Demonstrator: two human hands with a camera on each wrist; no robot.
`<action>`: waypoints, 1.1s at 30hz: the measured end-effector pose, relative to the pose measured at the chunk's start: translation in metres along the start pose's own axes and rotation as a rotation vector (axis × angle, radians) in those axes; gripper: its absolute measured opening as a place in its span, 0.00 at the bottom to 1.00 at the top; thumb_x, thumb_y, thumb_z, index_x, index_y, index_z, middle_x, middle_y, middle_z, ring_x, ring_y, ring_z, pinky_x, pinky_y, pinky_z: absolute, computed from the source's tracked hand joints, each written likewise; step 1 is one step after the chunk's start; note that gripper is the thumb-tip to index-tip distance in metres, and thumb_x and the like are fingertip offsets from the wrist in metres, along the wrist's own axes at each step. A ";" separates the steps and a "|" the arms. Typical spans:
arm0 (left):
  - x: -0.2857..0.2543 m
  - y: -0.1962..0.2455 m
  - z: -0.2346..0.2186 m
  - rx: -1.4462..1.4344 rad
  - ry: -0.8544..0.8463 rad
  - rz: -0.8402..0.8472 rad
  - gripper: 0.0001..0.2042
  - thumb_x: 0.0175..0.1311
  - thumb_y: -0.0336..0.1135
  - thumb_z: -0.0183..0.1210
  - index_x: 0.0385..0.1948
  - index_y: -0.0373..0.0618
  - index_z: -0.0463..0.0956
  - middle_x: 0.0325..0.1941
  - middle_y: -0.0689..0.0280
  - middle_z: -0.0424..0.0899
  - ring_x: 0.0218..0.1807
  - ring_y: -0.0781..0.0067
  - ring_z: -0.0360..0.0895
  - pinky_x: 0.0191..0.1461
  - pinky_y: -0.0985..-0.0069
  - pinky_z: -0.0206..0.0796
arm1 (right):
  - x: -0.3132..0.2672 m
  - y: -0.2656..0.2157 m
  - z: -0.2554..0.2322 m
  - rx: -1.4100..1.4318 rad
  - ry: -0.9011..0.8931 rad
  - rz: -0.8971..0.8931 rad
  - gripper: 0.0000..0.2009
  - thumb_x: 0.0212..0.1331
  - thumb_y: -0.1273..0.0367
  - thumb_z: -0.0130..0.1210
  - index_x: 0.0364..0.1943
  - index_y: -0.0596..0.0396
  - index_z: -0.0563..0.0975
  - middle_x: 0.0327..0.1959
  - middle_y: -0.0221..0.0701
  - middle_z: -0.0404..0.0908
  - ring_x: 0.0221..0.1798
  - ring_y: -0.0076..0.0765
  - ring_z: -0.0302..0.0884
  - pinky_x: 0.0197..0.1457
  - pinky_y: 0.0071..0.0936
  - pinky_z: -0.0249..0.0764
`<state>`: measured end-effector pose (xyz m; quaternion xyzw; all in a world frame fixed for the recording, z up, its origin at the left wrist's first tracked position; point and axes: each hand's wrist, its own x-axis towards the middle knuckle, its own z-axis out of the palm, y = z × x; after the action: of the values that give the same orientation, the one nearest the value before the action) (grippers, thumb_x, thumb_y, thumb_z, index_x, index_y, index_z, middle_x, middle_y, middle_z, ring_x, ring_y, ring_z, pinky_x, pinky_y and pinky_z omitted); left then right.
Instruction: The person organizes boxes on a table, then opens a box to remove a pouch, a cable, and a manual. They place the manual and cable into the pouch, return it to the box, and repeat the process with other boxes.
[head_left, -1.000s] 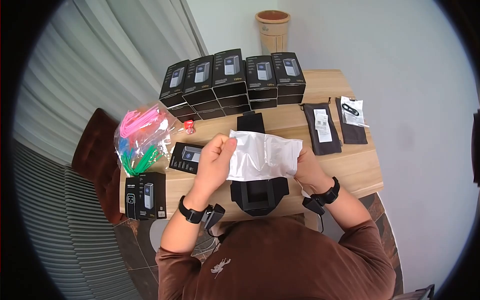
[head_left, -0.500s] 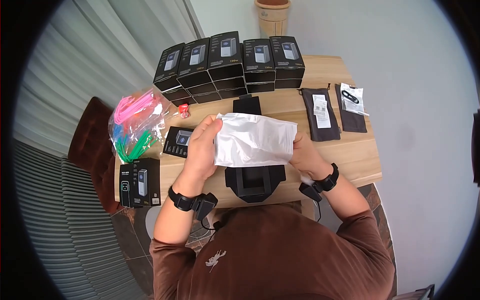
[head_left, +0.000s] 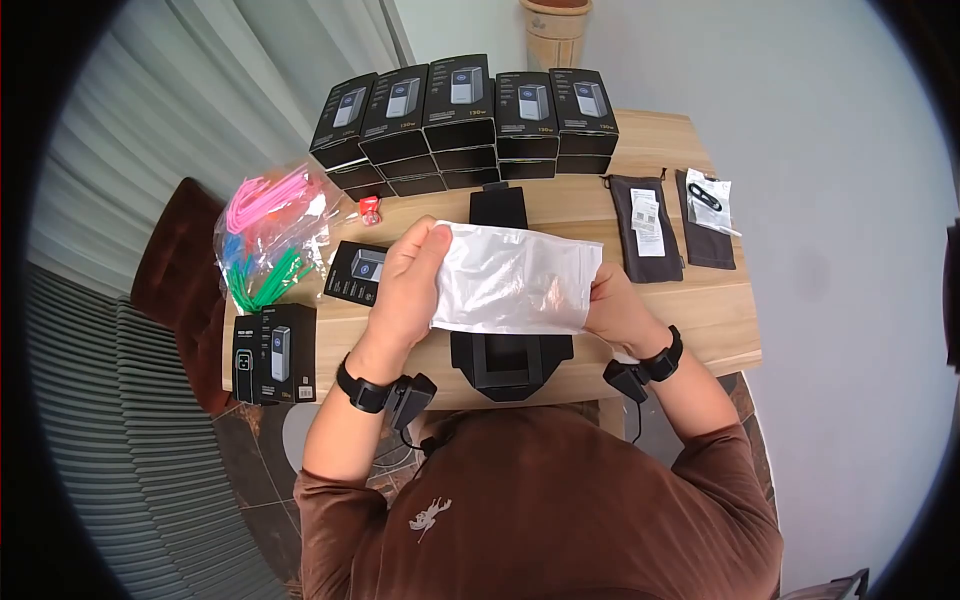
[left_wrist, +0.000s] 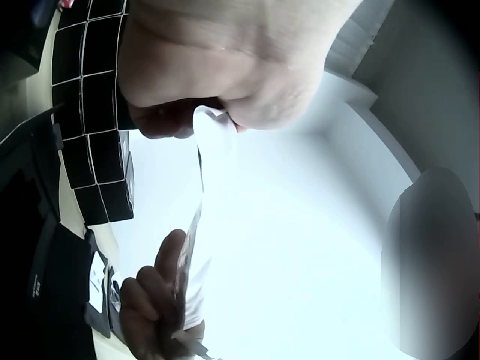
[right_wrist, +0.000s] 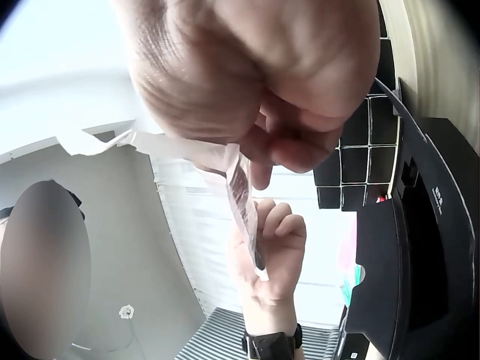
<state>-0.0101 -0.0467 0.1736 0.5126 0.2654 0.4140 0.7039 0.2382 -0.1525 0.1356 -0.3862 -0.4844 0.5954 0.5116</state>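
Hands [head_left: 405,285] [head_left: 618,308] grip a silvery pouch [head_left: 512,280] at both ends; forearms [head_left: 345,440] angle inward.

Pale wood-grain table [head_left: 715,335], light grey wall [head_left: 850,250] plain along the right; tan pot [head_left: 555,40] with a reddish-brown rim beyond the far edge, cut off by the top of the head view. Left side: long whitish curtain [head_left: 190,110] in soft folds, ribbed grey-green surface [head_left: 80,430] below, dark brown upholstered chair [head_left: 175,250] by the table. Floor [head_left: 245,460] dark tile, rusty patches, thin joints; light bright, washed-out white in the left wrist view.
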 end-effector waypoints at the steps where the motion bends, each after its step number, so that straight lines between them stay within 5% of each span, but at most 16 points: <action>1: 0.001 -0.002 -0.004 0.051 -0.003 -0.002 0.11 0.84 0.37 0.49 0.38 0.44 0.76 0.39 0.71 0.85 0.41 0.88 0.79 0.46 0.82 0.72 | 0.000 0.004 -0.002 -0.004 0.003 0.012 0.17 0.64 0.78 0.68 0.57 0.56 0.83 0.51 0.25 0.88 0.51 0.19 0.82 0.53 0.22 0.80; 6: -0.007 0.007 0.007 0.196 0.183 -0.025 0.10 0.82 0.36 0.52 0.47 0.41 0.78 0.44 0.69 0.86 0.45 0.83 0.81 0.49 0.81 0.73 | -0.002 0.009 -0.002 0.000 -0.011 -0.060 0.18 0.64 0.77 0.69 0.57 0.57 0.83 0.51 0.25 0.87 0.51 0.19 0.82 0.54 0.21 0.80; 7: -0.009 0.010 0.007 0.017 0.256 -0.123 0.11 0.80 0.36 0.53 0.52 0.39 0.78 0.47 0.65 0.87 0.47 0.78 0.83 0.53 0.78 0.75 | 0.001 0.018 -0.008 -0.067 -0.012 -0.067 0.18 0.64 0.77 0.69 0.58 0.57 0.83 0.52 0.25 0.87 0.52 0.19 0.82 0.55 0.22 0.80; 10: -0.007 0.004 -0.005 0.039 0.077 -0.217 0.11 0.79 0.36 0.53 0.50 0.38 0.77 0.47 0.63 0.87 0.49 0.73 0.84 0.56 0.74 0.76 | -0.003 0.012 -0.009 -0.116 -0.046 -0.066 0.19 0.64 0.77 0.68 0.59 0.57 0.82 0.53 0.25 0.87 0.52 0.18 0.81 0.56 0.22 0.79; 13: -0.005 -0.006 -0.023 -0.084 -0.064 -0.186 0.09 0.80 0.36 0.52 0.46 0.40 0.76 0.44 0.66 0.85 0.45 0.78 0.82 0.51 0.78 0.74 | -0.003 0.013 -0.008 0.007 -0.069 -0.088 0.20 0.64 0.77 0.68 0.61 0.57 0.81 0.54 0.25 0.86 0.53 0.17 0.81 0.58 0.22 0.79; 18: -0.010 -0.006 -0.019 0.555 -0.027 0.136 0.09 0.83 0.33 0.49 0.43 0.40 0.75 0.38 0.76 0.78 0.41 0.89 0.68 0.45 0.84 0.63 | -0.002 0.011 -0.005 0.065 0.016 -0.008 0.22 0.63 0.78 0.68 0.62 0.56 0.81 0.55 0.24 0.86 0.53 0.18 0.82 0.59 0.23 0.78; 23: -0.013 0.015 -0.015 0.571 -0.221 -0.105 0.09 0.82 0.32 0.47 0.42 0.40 0.75 0.35 0.75 0.76 0.38 0.85 0.67 0.44 0.80 0.64 | -0.007 0.005 -0.020 0.010 -0.022 0.072 0.19 0.62 0.77 0.70 0.58 0.56 0.83 0.52 0.24 0.88 0.52 0.19 0.83 0.58 0.24 0.79; 27: -0.017 0.007 -0.015 0.682 -0.223 -0.077 0.10 0.81 0.32 0.44 0.41 0.39 0.74 0.32 0.76 0.73 0.37 0.86 0.65 0.41 0.81 0.61 | -0.005 0.007 -0.021 -0.026 -0.061 0.061 0.18 0.61 0.76 0.71 0.56 0.56 0.85 0.50 0.24 0.89 0.51 0.19 0.83 0.57 0.24 0.79; 33: -0.019 -0.007 -0.015 0.142 -0.217 -0.194 0.10 0.83 0.37 0.51 0.38 0.43 0.75 0.33 0.80 0.73 0.37 0.91 0.63 0.41 0.84 0.60 | 0.002 0.025 -0.037 -0.067 -0.213 -0.054 0.18 0.61 0.76 0.71 0.56 0.58 0.84 0.51 0.26 0.88 0.52 0.19 0.82 0.57 0.23 0.79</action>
<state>-0.0293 -0.0565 0.1611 0.5748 0.2647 0.2663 0.7270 0.2676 -0.1440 0.1029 -0.3247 -0.5659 0.6025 0.4598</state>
